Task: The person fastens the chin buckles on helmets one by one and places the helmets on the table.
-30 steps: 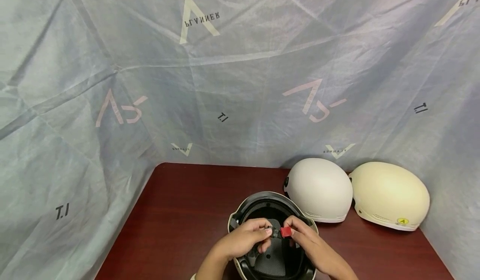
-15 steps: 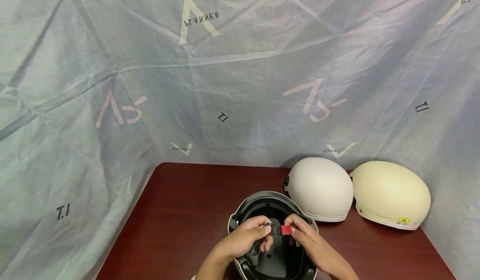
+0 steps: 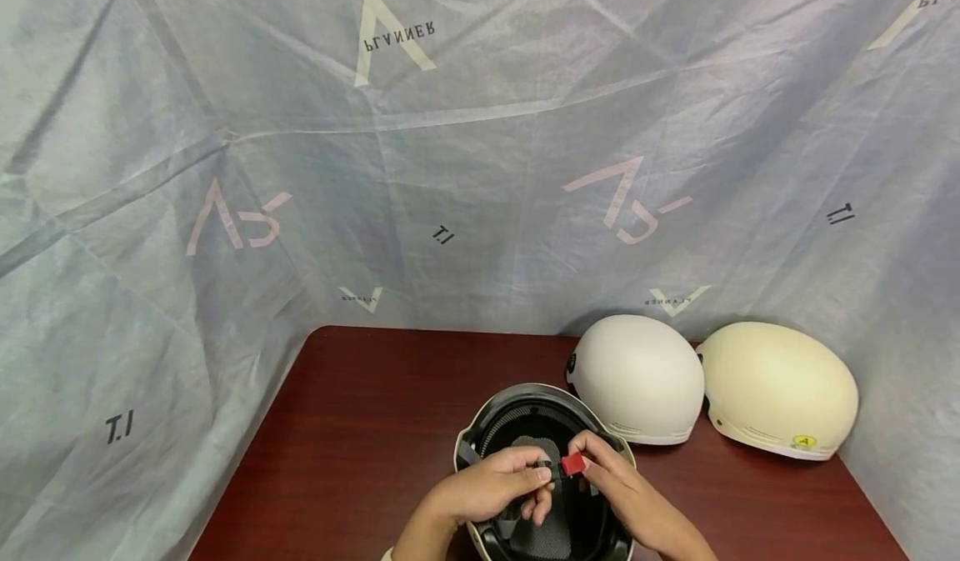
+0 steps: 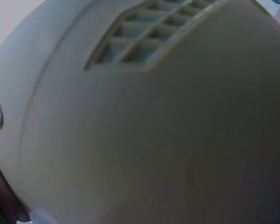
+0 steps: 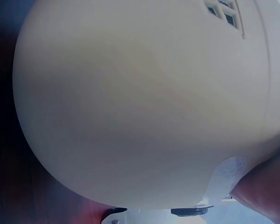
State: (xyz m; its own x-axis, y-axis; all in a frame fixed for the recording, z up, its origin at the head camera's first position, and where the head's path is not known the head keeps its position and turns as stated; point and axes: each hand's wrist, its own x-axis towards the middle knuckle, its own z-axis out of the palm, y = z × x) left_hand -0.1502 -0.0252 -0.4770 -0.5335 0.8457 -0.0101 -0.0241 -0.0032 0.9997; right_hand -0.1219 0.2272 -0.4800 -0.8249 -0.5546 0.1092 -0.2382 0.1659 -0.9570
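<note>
An upturned helmet rests at the table's front, its black lining facing up. Over its opening my left hand pinches a black buckle piece of the chin strap between thumb and index finger. My right hand pinches the red buckle piece right beside the black one, the two meeting end to end in the head view. Fingers partly hide both pieces. The cream outer shell with its vent grille fills the left wrist view, and the shell also fills most of the right wrist view.
A white helmet stands behind and right of the upturned one, and a cream helmet with a yellow sticker stands farther right. Dark red tabletop stretches to the left. Grey printed cloth hangs behind the table.
My left hand has shifted slightly right and down, covering more of the black piece. The red piece has tilted a little. The helmets stay where they were.
</note>
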